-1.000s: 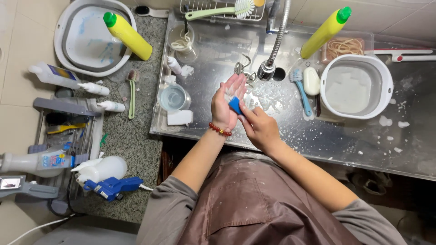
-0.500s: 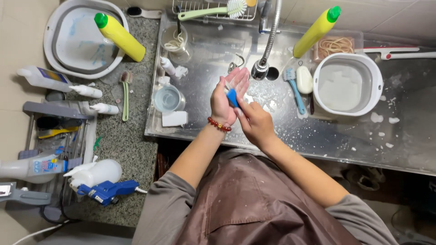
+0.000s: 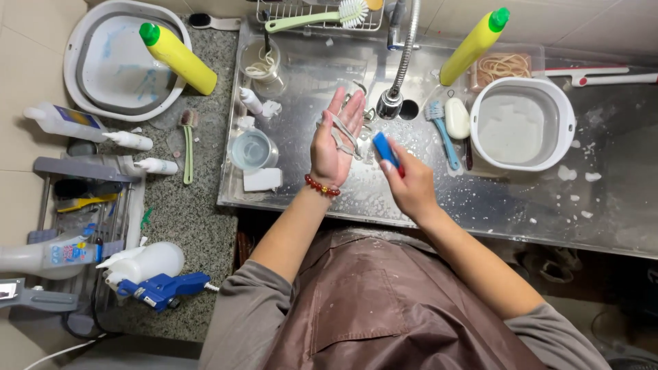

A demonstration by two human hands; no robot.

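- We held our left hand (image 3: 334, 147) flat and palm-up over the wet stainless-steel sink (image 3: 301, 89), fingers spread, with a pale looped strap-like piece (image 3: 345, 132) lying across the palm; what it was made of we could not tell
- A band of red beads (image 3: 322, 186) sat on that wrist
- Our right hand (image 3: 409, 185) was closed around a small blue rectangular brush (image 3: 384, 149), just beside the left palm and apart from it
- The flexible metal tap hose (image 3: 404, 58) hung just behind both hands
- A white round plastic tub (image 3: 522, 123) stood to the right in the sink, a pale oval soap (image 3: 455, 117) and a blue toothbrush (image 3: 441, 133) between it and our hands
- One yellow squeeze bottle with a green cap (image 3: 474, 45) leaned behind the tub; another (image 3: 177, 57) lay on the speckled granite worktop (image 3: 185, 212) at left
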